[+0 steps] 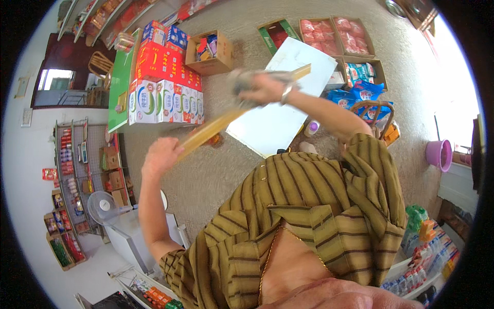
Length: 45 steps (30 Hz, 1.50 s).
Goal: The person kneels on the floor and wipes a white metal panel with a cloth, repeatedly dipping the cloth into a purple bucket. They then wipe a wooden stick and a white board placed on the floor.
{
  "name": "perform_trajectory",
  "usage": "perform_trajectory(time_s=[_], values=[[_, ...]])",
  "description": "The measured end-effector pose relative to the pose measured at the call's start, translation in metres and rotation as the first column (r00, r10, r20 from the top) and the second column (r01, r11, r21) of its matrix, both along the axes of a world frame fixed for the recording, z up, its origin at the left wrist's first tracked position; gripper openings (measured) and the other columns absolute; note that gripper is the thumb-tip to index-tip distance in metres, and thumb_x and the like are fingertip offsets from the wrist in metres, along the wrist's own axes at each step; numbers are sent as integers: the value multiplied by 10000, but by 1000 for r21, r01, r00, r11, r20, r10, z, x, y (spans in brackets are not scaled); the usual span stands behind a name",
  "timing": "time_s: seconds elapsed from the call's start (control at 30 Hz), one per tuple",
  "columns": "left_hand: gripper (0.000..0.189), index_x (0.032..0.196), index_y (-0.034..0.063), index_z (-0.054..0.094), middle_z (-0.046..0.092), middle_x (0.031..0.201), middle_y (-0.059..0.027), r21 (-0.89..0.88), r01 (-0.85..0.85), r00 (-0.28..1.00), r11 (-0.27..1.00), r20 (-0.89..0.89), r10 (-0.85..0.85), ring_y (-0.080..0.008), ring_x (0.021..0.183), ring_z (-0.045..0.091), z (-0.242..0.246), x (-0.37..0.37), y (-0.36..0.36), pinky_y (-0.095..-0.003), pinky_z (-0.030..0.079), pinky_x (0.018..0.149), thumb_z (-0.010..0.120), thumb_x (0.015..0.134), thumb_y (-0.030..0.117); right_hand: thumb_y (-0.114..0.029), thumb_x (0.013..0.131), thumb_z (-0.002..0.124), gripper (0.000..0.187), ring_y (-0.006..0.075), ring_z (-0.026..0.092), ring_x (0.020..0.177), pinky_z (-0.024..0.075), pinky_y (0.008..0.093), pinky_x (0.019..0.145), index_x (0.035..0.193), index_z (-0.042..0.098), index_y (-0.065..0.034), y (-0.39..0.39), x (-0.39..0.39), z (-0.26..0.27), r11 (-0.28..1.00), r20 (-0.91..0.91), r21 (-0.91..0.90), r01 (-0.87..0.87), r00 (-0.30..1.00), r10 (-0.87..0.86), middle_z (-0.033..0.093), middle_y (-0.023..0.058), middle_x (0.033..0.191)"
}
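Note:
My left hand (160,155) is closed around the near end of a long, flat yellowish strip (216,127), perhaps wood. The strip slants up to the right, above the floor and across a white panel (270,125). My right hand (262,89), with a silver bracelet at the wrist, presses a grey cloth (247,87) around the strip's upper part. Both the cloth and the right fingers are blurred. The strip's far end (305,70) sticks out beyond the cloth. Whether the panel lies flat on the floor or rests on something, I cannot tell.
Stacked milk cartons (166,101) and red boxes (160,63) stand at the left by a green board (121,92). An open cardboard box (210,58) is beyond. Boxes of pink packs (318,33) and blue bags (364,90) lie right. A fan (103,204) stands lower left.

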<state>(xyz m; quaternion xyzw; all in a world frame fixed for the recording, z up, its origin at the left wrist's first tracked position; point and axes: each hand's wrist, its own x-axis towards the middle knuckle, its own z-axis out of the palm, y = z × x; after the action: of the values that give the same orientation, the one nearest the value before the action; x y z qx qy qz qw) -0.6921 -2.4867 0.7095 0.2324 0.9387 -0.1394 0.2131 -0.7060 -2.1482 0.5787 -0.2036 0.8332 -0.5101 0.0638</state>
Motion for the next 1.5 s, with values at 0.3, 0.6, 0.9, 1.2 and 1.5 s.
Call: perform_trajectory(time_s=[0.3,0.6,0.9,1.2,1.5], values=[[240,790,30,626,620,833,-150,-69,154,987,986,-43,-157,-351,819,603,60,-2,39,-450,474,713,603,814,268,-442,810,604,447,362,540,988,377,463,909,842,623,3,-94,-15,-81,999,-681,-7,-39,732,24,600,214,940],[188,799,22,611,576,824,-141,-218,25,990,976,-132,-55,-345,790,589,153,39,43,-452,459,690,614,809,209,-174,737,583,254,401,559,816,461,455,738,943,558,-28,-75,-5,-52,961,-589,-164,-222,804,85,582,199,880],[558,1262,-15,465,449,1319,-155,228,339,-65,913,-962,264,-258,1123,501,199,63,12,-390,399,996,715,779,107,-67,786,500,233,379,565,886,466,409,822,1005,561,-17,-85,-22,3,867,-420,-446,-224,908,19,579,205,951],[458,1090,-23,542,587,938,-116,804,252,735,-538,203,647,-236,861,575,-8,12,73,-422,490,821,598,887,384,-143,778,510,226,427,583,812,479,465,739,932,580,7,-122,-22,69,883,-533,-336,-327,839,108,596,251,815],[304,960,21,559,574,853,-101,769,310,723,-560,192,664,-236,815,565,114,-21,-11,-466,481,781,520,932,322,-126,765,530,281,399,582,881,475,467,794,1028,555,-32,-48,0,-17,973,-386,-183,-144,920,64,591,215,965]])
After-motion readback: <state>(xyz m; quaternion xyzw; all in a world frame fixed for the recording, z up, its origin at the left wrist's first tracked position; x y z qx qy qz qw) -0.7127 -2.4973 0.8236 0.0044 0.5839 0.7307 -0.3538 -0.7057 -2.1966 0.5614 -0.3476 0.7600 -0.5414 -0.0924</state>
